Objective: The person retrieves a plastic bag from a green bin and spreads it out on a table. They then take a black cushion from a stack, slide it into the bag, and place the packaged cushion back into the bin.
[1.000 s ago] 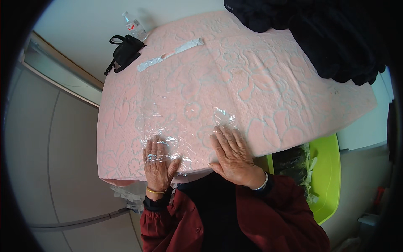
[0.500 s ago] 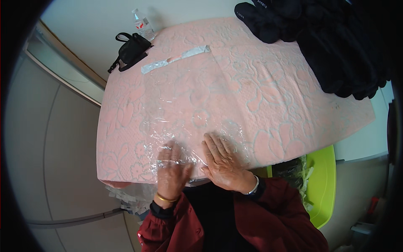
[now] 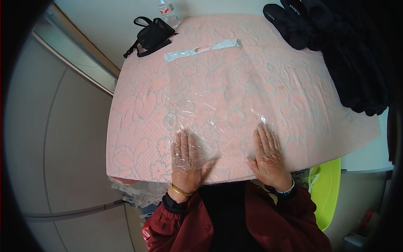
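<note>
Nearby, black pouch [image 3: 153, 35], white strip [image 3: 201, 49], dark clothes [image 3: 336, 46]

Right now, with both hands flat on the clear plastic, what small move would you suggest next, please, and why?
Probably slide both hands outward. The left hand and right hand press the near edge of the plastic sheet, which looks wrinkled between and beyond them on the pink cloth.
</note>
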`<state>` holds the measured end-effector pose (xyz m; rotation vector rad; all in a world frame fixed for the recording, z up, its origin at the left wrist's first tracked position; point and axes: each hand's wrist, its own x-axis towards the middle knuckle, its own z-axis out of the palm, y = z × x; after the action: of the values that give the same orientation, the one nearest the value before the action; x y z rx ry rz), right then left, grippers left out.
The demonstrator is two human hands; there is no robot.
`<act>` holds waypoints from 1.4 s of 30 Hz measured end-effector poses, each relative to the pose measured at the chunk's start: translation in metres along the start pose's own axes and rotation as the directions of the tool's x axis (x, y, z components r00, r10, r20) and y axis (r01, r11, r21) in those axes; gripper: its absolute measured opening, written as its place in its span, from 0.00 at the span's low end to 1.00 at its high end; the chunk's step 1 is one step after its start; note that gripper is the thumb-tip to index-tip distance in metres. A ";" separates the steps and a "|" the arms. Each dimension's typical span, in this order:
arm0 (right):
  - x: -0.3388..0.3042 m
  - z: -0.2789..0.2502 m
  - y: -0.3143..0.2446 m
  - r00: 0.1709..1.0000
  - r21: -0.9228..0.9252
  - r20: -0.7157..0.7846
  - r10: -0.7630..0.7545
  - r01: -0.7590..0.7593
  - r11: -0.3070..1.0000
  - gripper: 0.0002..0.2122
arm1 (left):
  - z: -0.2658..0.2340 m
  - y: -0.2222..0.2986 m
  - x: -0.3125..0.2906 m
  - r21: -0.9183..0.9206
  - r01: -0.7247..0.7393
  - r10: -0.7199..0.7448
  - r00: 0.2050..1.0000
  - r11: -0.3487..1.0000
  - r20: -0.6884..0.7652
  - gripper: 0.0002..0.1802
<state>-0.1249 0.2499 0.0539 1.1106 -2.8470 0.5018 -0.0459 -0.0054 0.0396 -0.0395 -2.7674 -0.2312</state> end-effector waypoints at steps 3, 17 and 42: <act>0.002 0.003 -0.003 1.000 -0.010 0.018 -0.002 0.002 1.000 0.40 | -0.001 -0.004 -0.001 -0.025 0.001 -0.002 0.999 1.000 -0.037 0.48; -0.032 0.003 -0.016 0.997 0.054 -0.070 0.030 -0.026 0.998 0.38 | 0.005 -0.001 -0.017 -0.084 -0.084 0.081 0.996 0.993 -0.043 0.44; -0.040 -0.005 -0.029 0.991 0.117 -0.010 -0.134 0.134 0.984 0.37 | -0.013 0.000 -0.049 -0.205 -0.048 0.040 0.998 0.978 -0.043 0.55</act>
<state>-0.0763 0.2571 0.0606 1.3091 -2.7476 0.6667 0.0045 -0.0075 0.0338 -0.1475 -2.6902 -0.5015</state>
